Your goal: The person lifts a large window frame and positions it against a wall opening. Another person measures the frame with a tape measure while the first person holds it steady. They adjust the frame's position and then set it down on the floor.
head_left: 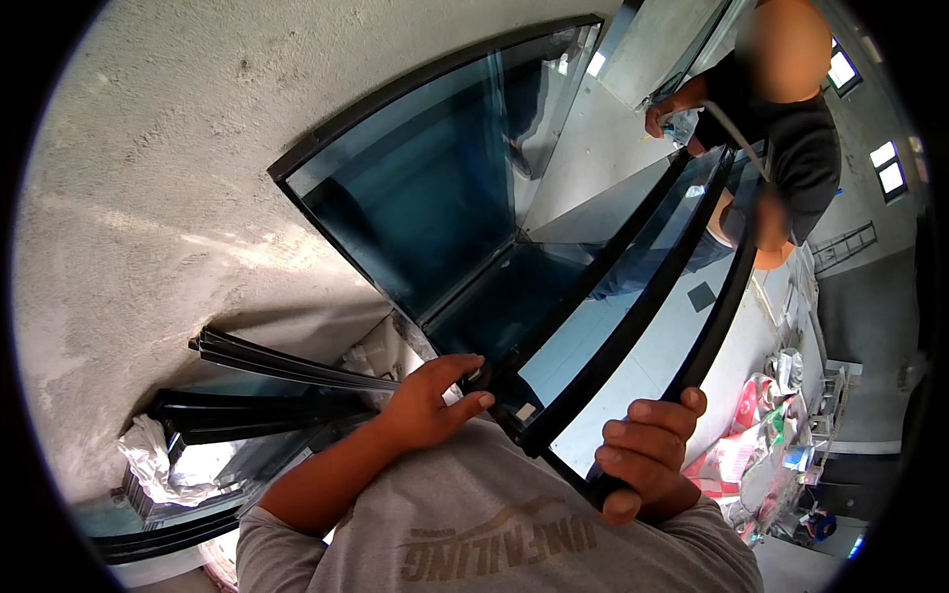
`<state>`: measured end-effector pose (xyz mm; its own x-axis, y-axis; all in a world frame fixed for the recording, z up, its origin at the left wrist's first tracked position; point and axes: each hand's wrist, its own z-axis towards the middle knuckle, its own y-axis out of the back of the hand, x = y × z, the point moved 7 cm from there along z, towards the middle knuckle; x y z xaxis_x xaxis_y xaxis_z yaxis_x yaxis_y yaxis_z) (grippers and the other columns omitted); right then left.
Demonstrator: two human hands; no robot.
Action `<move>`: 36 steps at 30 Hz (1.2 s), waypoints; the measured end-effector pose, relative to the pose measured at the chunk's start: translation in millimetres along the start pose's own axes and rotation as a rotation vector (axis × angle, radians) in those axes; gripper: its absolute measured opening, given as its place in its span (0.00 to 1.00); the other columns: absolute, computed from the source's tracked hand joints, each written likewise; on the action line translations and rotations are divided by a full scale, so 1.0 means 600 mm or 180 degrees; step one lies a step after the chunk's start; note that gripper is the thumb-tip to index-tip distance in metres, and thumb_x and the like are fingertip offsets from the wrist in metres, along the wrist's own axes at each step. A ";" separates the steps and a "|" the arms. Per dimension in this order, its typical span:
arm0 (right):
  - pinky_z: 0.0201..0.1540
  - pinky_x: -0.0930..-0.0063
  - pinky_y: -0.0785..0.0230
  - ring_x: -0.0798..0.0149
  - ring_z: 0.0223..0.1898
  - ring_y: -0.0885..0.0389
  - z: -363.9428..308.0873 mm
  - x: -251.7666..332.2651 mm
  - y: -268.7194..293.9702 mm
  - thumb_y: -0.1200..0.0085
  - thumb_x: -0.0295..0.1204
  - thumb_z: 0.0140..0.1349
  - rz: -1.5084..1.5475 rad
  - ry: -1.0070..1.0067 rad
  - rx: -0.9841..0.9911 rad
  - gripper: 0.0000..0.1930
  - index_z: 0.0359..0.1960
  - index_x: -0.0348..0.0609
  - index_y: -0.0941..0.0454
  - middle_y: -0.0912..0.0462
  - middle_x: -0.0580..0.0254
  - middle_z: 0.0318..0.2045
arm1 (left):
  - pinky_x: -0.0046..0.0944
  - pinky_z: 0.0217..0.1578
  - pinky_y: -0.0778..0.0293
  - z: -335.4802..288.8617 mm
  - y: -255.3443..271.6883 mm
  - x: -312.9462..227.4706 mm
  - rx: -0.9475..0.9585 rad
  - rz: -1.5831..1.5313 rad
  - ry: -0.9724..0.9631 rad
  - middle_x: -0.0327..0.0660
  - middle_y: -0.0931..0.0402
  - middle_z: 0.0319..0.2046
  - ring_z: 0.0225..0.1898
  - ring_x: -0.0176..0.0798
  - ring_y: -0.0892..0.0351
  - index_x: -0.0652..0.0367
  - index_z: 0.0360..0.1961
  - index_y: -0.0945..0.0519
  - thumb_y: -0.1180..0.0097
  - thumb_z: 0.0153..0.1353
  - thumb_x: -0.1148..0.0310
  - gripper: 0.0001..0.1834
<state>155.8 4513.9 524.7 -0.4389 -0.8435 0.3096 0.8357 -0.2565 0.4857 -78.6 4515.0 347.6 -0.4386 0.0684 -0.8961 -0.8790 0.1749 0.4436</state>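
A black-framed glass window panel (pixel 633 318) slopes from my body toward the upper right, its long dark bars running side by side with glass between them. My right hand (pixel 647 453) wraps round the near end of its rightmost bar, knuckles up. At the frame's near left corner my left hand (pixel 435 397) is closed on the edge, thumb and fingers on either side. A small pale patch (pixel 526 409) shows on the frame between my hands. At the far end a person in a dark top (pixel 806 148) stands with one hand near the bars and a clear bluish object.
A large dark-framed glass pane (pixel 415 188) leans on the rough concrete wall (pixel 168 148). Black frame strips (pixel 287 366) and stacked panels (pixel 237 415) with crumpled white wrapping (pixel 158 460) lie at lower left. Colourful sheeting (pixel 746 445) is at right; a ladder (pixel 845 247) stands behind.
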 end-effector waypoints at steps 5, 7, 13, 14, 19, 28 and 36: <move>0.73 0.53 0.46 0.65 0.52 0.17 -0.002 0.001 0.004 0.60 0.51 0.77 0.0012 -0.0052 0.0046 0.21 0.39 0.58 0.14 0.10 0.73 0.39 | 0.51 0.63 0.23 0.006 -0.003 0.003 0.0058 -0.0007 0.0010 0.56 0.19 0.62 0.61 0.59 0.17 0.62 0.65 0.21 0.29 0.67 0.56 0.31; 0.75 0.48 0.48 0.61 0.51 0.20 -0.005 0.002 0.006 0.64 0.51 0.78 -0.0007 0.0042 0.0197 0.22 0.38 0.56 0.19 0.14 0.70 0.38 | 0.51 0.63 0.23 0.007 -0.004 0.004 0.0113 -0.0073 0.0036 0.57 0.19 0.62 0.62 0.59 0.17 0.62 0.65 0.21 0.30 0.67 0.57 0.31; 0.75 0.50 0.48 0.63 0.50 0.19 -0.017 0.004 0.015 0.61 0.50 0.77 0.0061 -0.0102 -0.0136 0.20 0.37 0.57 0.18 0.13 0.72 0.38 | 0.51 0.64 0.24 0.000 -0.009 -0.001 0.0247 -0.0139 -0.0133 0.57 0.19 0.63 0.63 0.59 0.18 0.63 0.66 0.22 0.31 0.67 0.59 0.30; 0.74 0.53 0.48 0.66 0.51 0.18 -0.016 0.004 0.016 0.59 0.49 0.77 0.0077 -0.0190 -0.0278 0.20 0.36 0.58 0.16 0.11 0.74 0.38 | 0.51 0.64 0.24 0.001 -0.008 -0.003 0.0254 -0.0101 -0.0154 0.57 0.20 0.63 0.64 0.59 0.19 0.63 0.66 0.22 0.31 0.67 0.59 0.30; 0.73 0.52 0.47 0.65 0.50 0.18 -0.024 -0.004 0.020 0.59 0.49 0.76 0.0116 -0.0022 -0.0284 0.21 0.34 0.58 0.16 0.12 0.73 0.34 | 0.52 0.65 0.25 -0.002 -0.013 0.007 0.0190 -0.0160 -0.0217 0.56 0.21 0.65 0.64 0.58 0.19 0.62 0.67 0.22 0.30 0.66 0.61 0.31; 0.74 0.53 0.48 0.66 0.45 0.21 -0.022 -0.003 0.018 0.59 0.51 0.76 0.0087 -0.0079 -0.0232 0.20 0.31 0.60 0.19 0.15 0.75 0.30 | 0.50 0.58 0.21 -0.008 -0.003 -0.009 0.0048 -0.0083 -0.0097 0.52 0.15 0.57 0.57 0.55 0.15 0.61 0.60 0.17 0.26 0.63 0.58 0.28; 0.80 0.46 0.54 0.59 0.56 0.24 -0.024 0.005 0.023 0.64 0.50 0.78 -0.0059 -0.0061 0.0393 0.19 0.38 0.58 0.24 0.18 0.71 0.42 | 0.36 0.36 0.20 -0.012 0.142 0.111 -0.2183 -0.0404 0.0779 0.43 0.14 0.34 0.34 0.34 0.16 0.63 0.41 0.16 0.32 0.69 0.69 0.08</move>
<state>170.9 4500.8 520.6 -0.4609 -0.8298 0.3146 0.7809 -0.2109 0.5879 -184.1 4527.4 325.9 -0.2846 -0.1465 -0.9474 -0.8100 -0.4919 0.3194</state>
